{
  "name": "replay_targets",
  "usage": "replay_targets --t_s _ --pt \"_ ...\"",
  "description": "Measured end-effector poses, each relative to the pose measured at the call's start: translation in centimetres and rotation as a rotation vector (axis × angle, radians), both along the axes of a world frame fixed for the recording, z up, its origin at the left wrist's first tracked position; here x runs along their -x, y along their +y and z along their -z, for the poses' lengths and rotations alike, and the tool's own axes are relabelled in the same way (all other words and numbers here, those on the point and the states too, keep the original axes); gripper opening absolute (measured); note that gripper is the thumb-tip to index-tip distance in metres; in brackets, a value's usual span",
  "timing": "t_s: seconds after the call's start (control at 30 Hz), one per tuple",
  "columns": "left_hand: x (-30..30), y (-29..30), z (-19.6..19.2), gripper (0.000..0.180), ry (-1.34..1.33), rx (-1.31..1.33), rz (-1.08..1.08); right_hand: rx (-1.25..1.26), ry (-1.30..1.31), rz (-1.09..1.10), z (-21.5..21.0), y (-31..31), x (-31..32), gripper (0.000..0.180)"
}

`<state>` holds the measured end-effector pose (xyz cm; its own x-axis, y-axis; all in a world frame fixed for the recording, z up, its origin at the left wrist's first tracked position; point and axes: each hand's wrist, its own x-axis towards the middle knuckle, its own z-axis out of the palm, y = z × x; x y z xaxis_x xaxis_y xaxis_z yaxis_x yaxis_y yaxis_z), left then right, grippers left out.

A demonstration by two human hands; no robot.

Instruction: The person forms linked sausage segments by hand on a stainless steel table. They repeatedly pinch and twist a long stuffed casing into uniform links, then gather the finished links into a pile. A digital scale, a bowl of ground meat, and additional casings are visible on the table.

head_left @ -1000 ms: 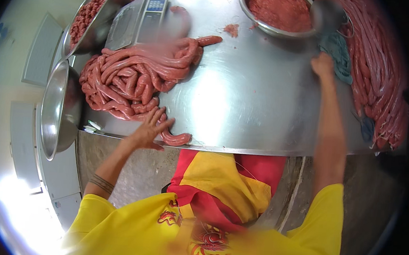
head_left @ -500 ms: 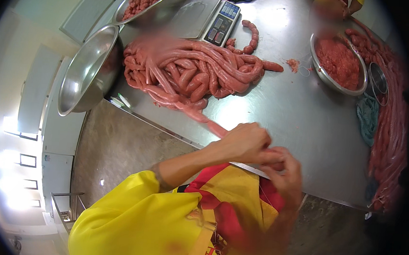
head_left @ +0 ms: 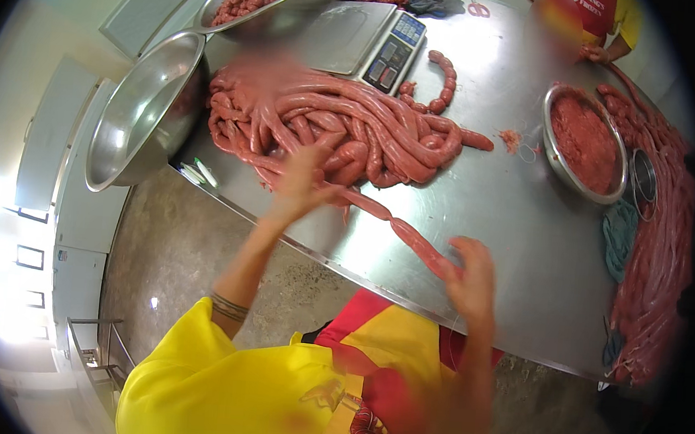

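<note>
A large heap of long, filled sausage casing (head_left: 346, 128) lies on the steel table. From it a sausage strand (head_left: 414, 242), pinched in at one point, runs toward my right hand (head_left: 473, 282). My right thumb and forefinger are apart, with the strand's end against the thumb side; the lower fingers are partly hidden. Over the heap's near edge, my left hand (head_left: 301, 185) has its fingers spread, close to the strand's start. A thin pale thread (head_left: 453, 349) hangs below my right hand.
Behind the heap are a scale (head_left: 391, 51) and a short chain of linked sausages (head_left: 445, 87). A steel bowl (head_left: 147, 110) stands left; a bowl of minced meat (head_left: 582, 141) and more casings (head_left: 654, 263) lie right. Another person's hand (head_left: 595, 54) is at the far right.
My hands were together at the strand near the table edge. They have moved apart: the left out to the heap, the right slightly forward. A narrowing in the strand now shows.
</note>
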<state>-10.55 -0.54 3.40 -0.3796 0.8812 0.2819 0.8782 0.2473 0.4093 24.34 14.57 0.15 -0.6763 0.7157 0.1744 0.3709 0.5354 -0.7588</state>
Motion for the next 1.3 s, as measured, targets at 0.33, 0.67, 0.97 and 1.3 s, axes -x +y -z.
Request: replay_targets --t_s 0.33,0.67,0.97,1.3 --pt "10.1 -4.3 -5.9 0.050 -0.109 0.617 0.117 0.008 -0.054 -0.214 3.0 -11.4 24.5 0.035" --pt "6.3 3.3 -21.6 0.031 -0.547 0.525 0.255 0.915 0.190 -0.663 -14.7 -3.8 15.2 0.029" --pt "16.4 4.9 -29.5 0.034 0.187 0.258 0.548 0.902 0.833 -0.276 -18.0 6.3 -3.4 0.026" --pt "45.8 -3.6 -27.5 0.032 0.624 0.546 -0.324 0.714 0.528 0.555 -21.7 11.9 -13.2 0.026"
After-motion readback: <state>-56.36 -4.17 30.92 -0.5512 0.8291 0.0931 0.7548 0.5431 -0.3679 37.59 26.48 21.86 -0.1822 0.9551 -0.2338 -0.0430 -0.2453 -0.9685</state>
